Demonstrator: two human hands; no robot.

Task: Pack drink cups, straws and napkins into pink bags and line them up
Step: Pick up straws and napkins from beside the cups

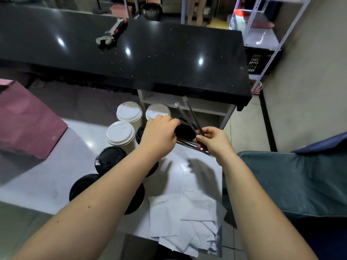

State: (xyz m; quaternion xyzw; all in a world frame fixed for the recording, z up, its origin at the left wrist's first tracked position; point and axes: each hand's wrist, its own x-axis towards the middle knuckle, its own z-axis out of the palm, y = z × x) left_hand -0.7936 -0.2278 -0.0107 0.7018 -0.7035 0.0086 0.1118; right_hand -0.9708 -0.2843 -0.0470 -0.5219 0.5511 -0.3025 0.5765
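Head view, key relation: two straws [188, 117] run from the right hand [212, 141] up and away, their free ends just right of the cups [121, 133].
Right hand: pinches the straws' lower ends between thumb and fingers.
Left hand: [159, 134] over the cups' right edge, just left of the straws, fingers curled down; cannot tell if it holds anything.
Straws, look: thin, dark, each in a clear wrapper.
Pink bag: [28, 119] lies flat, well left of the cups.
Napkins: [184, 218] loose pile on the bench [84, 137], on the near right of the cups.
Judgement: bagging means carrying the straws leftward over the cups.
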